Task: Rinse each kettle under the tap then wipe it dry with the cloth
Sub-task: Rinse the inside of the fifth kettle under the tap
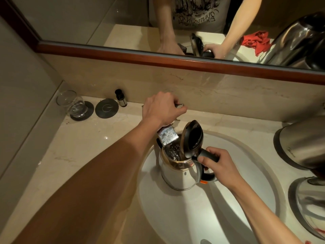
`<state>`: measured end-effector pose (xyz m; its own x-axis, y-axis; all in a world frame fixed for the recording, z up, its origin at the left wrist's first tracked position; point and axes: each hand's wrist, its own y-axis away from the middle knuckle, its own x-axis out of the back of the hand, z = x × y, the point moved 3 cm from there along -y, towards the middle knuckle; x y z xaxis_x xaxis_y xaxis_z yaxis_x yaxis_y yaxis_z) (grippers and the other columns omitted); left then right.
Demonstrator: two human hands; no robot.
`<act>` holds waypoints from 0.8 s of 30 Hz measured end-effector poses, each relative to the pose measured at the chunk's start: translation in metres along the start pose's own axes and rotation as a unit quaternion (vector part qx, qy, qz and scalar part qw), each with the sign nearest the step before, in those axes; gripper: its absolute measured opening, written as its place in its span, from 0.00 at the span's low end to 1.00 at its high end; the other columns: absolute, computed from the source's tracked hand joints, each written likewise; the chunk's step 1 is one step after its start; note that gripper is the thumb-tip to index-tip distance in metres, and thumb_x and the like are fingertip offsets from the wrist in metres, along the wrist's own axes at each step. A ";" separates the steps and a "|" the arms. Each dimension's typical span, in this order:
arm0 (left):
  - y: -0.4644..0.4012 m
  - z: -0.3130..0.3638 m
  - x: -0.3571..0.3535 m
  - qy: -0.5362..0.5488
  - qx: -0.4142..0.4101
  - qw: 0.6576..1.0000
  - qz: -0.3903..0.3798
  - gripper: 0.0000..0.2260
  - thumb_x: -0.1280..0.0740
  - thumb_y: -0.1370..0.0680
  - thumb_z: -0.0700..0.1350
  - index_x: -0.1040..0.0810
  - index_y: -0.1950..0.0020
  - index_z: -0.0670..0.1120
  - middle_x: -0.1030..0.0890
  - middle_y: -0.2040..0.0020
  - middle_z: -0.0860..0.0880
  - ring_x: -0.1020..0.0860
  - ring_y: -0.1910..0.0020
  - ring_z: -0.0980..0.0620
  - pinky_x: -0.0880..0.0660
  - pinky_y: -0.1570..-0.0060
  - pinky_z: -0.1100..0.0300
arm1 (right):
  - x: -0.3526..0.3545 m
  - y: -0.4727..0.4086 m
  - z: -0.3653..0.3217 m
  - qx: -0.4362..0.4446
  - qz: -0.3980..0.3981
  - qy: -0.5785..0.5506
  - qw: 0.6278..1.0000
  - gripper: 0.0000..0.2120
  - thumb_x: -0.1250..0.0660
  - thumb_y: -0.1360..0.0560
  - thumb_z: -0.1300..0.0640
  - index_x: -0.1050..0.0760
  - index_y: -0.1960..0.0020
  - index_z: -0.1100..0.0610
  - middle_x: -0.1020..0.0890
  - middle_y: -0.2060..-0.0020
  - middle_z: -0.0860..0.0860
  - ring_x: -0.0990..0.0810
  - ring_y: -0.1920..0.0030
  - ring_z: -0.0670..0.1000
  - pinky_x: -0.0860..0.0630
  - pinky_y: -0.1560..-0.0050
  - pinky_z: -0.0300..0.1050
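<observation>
Kettle (177, 173): stainless body w/ black handle, upright inside the sink basin (237, 199), lid (192, 139) hinged open and standing up. Sits directly below the tap spout (168, 137); water seen bubbling inside the kettle mouth just under the spout tip.

Right hand (218, 163): fingers curled round the top of the kettle handle, thumb on the near side, gripping it. Orange switch tab at handle base sits below the fingers. Open lid stands just beyond the fingertips, toward the mirror.

Left hand (162, 108): fingers closed over the tap lever (179, 105) at the back wall; metal end of lever pokes out past the knuckles. Spout runs out from under the wrist toward the kettle.

Further out: two more steel kettles on the counter to the right of the right hand, one upright (302, 143), one nearer the lower edge (309, 206), partly cut by frame. Left of the left hand, by the backsplash: small dark bottle (121, 98), round dark coaster (107, 108), glass tumbler (73, 103) on a second coaster. Mirror (123, 20) above the wall shows a red cloth (255, 42) in reflection; its actual counter position is out of frame. Beige stone counter (79, 152) all round the basin.
</observation>
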<state>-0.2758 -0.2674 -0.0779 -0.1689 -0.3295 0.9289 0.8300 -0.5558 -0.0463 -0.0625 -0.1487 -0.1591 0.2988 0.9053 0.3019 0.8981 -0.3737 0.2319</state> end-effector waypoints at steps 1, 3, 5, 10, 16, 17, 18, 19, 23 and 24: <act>0.000 0.000 0.000 -0.001 -0.001 1.000 0.001 0.20 0.36 0.26 0.63 0.23 0.67 0.47 0.24 0.71 0.51 0.24 0.68 0.50 0.30 0.66 0.59 | 0.000 0.000 0.000 0.000 0.000 0.000 1.000 0.28 0.29 0.37 0.41 0.26 0.63 0.68 0.23 0.70 0.65 0.24 0.67 0.55 0.29 0.60 0.50; 0.000 0.000 0.000 -0.002 -0.003 1.000 0.000 0.20 0.36 0.26 0.63 0.23 0.66 0.48 0.23 0.71 0.51 0.23 0.68 0.49 0.28 0.64 0.58 | 0.000 -0.001 0.000 0.000 0.001 0.002 1.000 0.27 0.29 0.37 0.41 0.26 0.64 0.68 0.23 0.70 0.64 0.24 0.68 0.55 0.30 0.60 0.50; 0.000 0.000 0.000 -0.001 -0.003 1.000 -0.001 0.20 0.36 0.26 0.63 0.23 0.66 0.48 0.23 0.71 0.51 0.23 0.67 0.49 0.27 0.64 0.58 | 0.000 -0.001 -0.001 0.001 0.003 0.005 1.000 0.26 0.29 0.37 0.41 0.26 0.64 0.67 0.22 0.71 0.63 0.24 0.68 0.54 0.29 0.60 0.50; 0.000 0.000 0.000 0.003 -0.003 1.000 -0.004 0.20 0.36 0.26 0.64 0.21 0.65 0.49 0.23 0.71 0.52 0.23 0.68 0.49 0.26 0.63 0.57 | 0.000 -0.001 -0.001 0.004 0.003 0.006 1.000 0.27 0.29 0.37 0.41 0.25 0.64 0.67 0.22 0.70 0.63 0.23 0.67 0.55 0.29 0.60 0.51; 0.000 0.000 0.001 0.000 -0.003 1.000 -0.002 0.18 0.36 0.26 0.62 0.22 0.65 0.49 0.23 0.71 0.52 0.23 0.68 0.50 0.25 0.63 0.57 | 0.000 0.000 0.000 0.008 0.002 0.007 1.000 0.28 0.29 0.37 0.41 0.25 0.63 0.69 0.22 0.70 0.65 0.23 0.67 0.56 0.29 0.59 0.52; 0.000 0.000 0.000 0.000 -0.002 1.000 -0.003 0.18 0.36 0.26 0.62 0.22 0.65 0.49 0.23 0.71 0.52 0.23 0.68 0.50 0.26 0.63 0.58 | 0.000 0.000 0.000 0.008 0.002 0.009 1.000 0.28 0.29 0.37 0.41 0.25 0.63 0.69 0.22 0.70 0.65 0.23 0.67 0.57 0.28 0.59 0.52; 0.000 0.000 0.000 0.000 -0.001 1.000 -0.002 0.18 0.36 0.26 0.62 0.22 0.65 0.49 0.23 0.71 0.52 0.23 0.68 0.50 0.26 0.64 0.58 | 0.000 0.000 0.000 0.008 0.003 0.010 1.000 0.28 0.29 0.37 0.41 0.25 0.63 0.69 0.22 0.70 0.65 0.23 0.67 0.57 0.28 0.59 0.52; 0.000 0.000 0.000 0.000 -0.001 1.000 -0.002 0.18 0.36 0.26 0.63 0.21 0.64 0.49 0.23 0.71 0.52 0.23 0.67 0.50 0.26 0.63 0.58 | 0.000 -0.001 0.001 0.008 0.004 0.010 1.000 0.28 0.29 0.37 0.41 0.25 0.63 0.69 0.22 0.70 0.65 0.23 0.67 0.57 0.28 0.59 0.52; 0.000 -0.001 0.000 0.004 -0.003 1.000 0.000 0.19 0.36 0.26 0.63 0.21 0.63 0.49 0.22 0.70 0.51 0.23 0.67 0.50 0.26 0.62 0.57 | -0.001 -0.001 0.001 0.008 0.005 0.009 1.000 0.28 0.29 0.37 0.41 0.25 0.63 0.69 0.22 0.70 0.65 0.24 0.67 0.57 0.28 0.60 0.52; 0.000 0.000 0.000 0.004 -0.004 1.000 0.001 0.19 0.36 0.26 0.63 0.21 0.63 0.49 0.23 0.70 0.51 0.23 0.67 0.50 0.26 0.62 0.57 | 0.000 -0.001 0.001 0.008 0.004 0.009 1.000 0.28 0.29 0.37 0.41 0.25 0.63 0.69 0.22 0.70 0.65 0.23 0.67 0.56 0.28 0.60 0.52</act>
<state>-0.2759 -0.2680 -0.0779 -0.1714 -0.3361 0.9261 0.8259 -0.5616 -0.0509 -0.0629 -0.1487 -0.1601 0.3013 0.8983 0.3197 0.9006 -0.3783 0.2140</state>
